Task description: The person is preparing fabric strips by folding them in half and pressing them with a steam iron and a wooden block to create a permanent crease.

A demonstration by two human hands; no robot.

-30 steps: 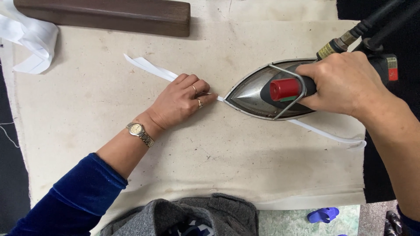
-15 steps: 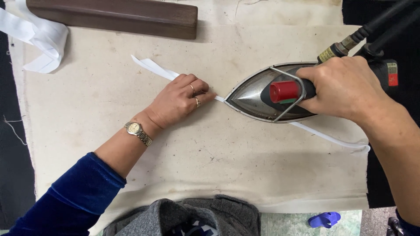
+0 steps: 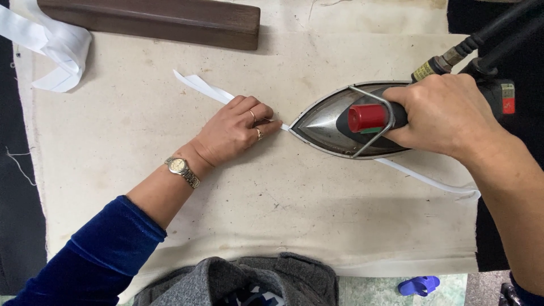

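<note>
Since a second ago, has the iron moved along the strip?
Cannot tell. The iron keeps its offset from the wooden block and its tip stays at the left hand; only the view shifted.

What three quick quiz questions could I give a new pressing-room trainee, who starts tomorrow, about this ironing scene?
1. Which hand grips the steam iron?
2. True or false: the left hand holds the white strip flat ahead of the iron's tip.
3. What lies at the pad's far edge: A) scissors, B) dark wooden block, C) spool?

Key: 1. the right hand; 2. true; 3. B.
</note>
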